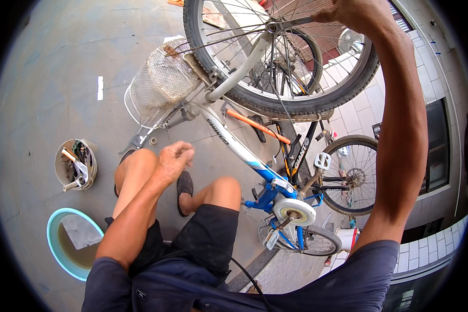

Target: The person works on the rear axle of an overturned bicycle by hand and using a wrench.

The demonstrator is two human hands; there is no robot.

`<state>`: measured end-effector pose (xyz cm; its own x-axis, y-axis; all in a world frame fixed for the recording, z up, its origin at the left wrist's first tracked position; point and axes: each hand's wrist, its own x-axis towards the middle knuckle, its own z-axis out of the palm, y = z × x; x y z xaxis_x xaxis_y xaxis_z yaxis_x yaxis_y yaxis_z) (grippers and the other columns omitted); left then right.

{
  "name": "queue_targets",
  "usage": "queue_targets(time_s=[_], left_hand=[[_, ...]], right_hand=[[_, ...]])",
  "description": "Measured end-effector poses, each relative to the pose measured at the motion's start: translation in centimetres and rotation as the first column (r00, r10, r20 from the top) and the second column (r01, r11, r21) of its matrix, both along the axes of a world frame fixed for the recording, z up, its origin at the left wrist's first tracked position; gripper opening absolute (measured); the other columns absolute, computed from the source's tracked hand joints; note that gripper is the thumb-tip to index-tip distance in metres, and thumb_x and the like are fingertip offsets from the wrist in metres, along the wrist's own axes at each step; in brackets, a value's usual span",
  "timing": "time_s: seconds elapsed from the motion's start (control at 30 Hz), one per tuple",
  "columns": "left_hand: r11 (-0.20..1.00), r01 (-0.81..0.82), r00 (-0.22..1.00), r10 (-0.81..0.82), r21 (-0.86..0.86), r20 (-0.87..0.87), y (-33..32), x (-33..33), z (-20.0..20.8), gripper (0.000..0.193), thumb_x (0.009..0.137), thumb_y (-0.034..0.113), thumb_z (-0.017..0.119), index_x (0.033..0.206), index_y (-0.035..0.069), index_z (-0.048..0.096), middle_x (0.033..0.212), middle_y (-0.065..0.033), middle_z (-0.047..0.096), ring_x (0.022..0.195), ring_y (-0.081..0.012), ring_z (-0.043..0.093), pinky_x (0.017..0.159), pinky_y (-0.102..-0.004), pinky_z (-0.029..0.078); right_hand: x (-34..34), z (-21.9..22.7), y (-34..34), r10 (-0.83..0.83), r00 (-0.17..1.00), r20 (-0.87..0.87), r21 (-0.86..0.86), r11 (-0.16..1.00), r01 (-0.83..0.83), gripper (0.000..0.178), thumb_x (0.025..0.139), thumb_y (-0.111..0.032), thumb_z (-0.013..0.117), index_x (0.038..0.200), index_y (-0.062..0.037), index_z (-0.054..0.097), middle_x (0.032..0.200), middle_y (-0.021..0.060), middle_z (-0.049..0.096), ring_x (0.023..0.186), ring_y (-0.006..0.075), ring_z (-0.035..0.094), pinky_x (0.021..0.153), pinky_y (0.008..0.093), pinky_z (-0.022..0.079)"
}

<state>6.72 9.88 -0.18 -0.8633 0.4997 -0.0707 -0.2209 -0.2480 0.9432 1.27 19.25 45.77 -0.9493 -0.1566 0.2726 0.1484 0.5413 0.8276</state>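
My right hand (348, 15) is closed on the end of a wrench (296, 22) at the top of the view. The wrench's other end sits at the axle nut (272, 28) of an upturned front wheel (229, 92), where the grey fork meets the hub. The wheel belongs to a white and blue bicycle (234, 140) with a wire basket (153, 86). Over my knee, away from the bicycle, my left hand (172, 161) has its fingers curled together; whatever they may hold is hidden.
A tool bucket (92, 174) and a turquoise basin (54, 229) of murky water, with a pale sheet inside, stand on the floor at left. Behind the bicycle is a black and orange one (304, 148). A tiled wall (431, 70) runs along the right.
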Motion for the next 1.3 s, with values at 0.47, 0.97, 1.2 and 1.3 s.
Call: queue_targets(time_s=[0.47,0.97,1.2,1.3], left_hand=[[1.000,0.015,1.000,-0.015,-0.015,-0.011,0.1,0.5,-0.2,0.018,0.094,0.016,0.061,0.103,0.001,0.065,0.079,-0.0042,0.064,0.068,-0.0117,0.064,0.057,-0.0248,0.049],[0.997,-0.017,1.000,0.017,-0.077,-0.006,0.0,0.5,-0.1,0.020,0.088,0.016,0.063,0.098,-0.001,0.066,0.079,-0.0062,0.067,0.065,-0.0124,0.063,0.061,-0.0282,0.050],[0.994,-0.029,1.000,0.027,-0.103,-0.014,-0.7,-0.2,0.0,0.022,0.088,0.017,0.062,0.099,-0.002,0.066,0.079,-0.0078,0.068,0.066,-0.0139,0.065,0.063,-0.0296,0.051],[0.993,-0.048,0.999,0.048,-0.113,0.002,-0.9,-0.4,0.0,0.022,0.088,0.017,0.062,0.099,-0.002,0.066,0.079,-0.0087,0.068,0.066,-0.0145,0.065,0.063,-0.0301,0.051]], right_hand=[[5.0,-8.0,7.3,-0.143,0.977,-0.158,-0.480,0.876,0.050,0.058,0.092,-0.054,0.056,0.073,-0.0012,0.070,0.071,0.0214,0.067,0.072,0.0412,0.066,0.067,0.0487,0.050],[0.6,-27.5,5.2,-0.202,0.922,-0.331,-0.943,0.104,-0.316,0.045,0.102,-0.036,0.044,0.084,0.0018,0.060,0.068,0.0217,0.065,0.070,0.0449,0.063,0.066,0.0531,0.046],[-5.1,-29.7,3.7,-0.070,0.934,-0.350,-0.930,-0.098,-0.355,0.048,0.103,-0.031,0.043,0.081,0.0076,0.060,0.066,0.0163,0.068,0.048,0.0181,0.063,0.044,0.0299,0.049],[-6.4,-28.4,0.9,-0.023,0.968,-0.249,-0.886,-0.400,-0.237,0.052,0.104,-0.035,0.040,0.093,0.0117,0.060,0.068,0.0199,0.068,0.047,0.0219,0.064,0.043,0.0281,0.053]])
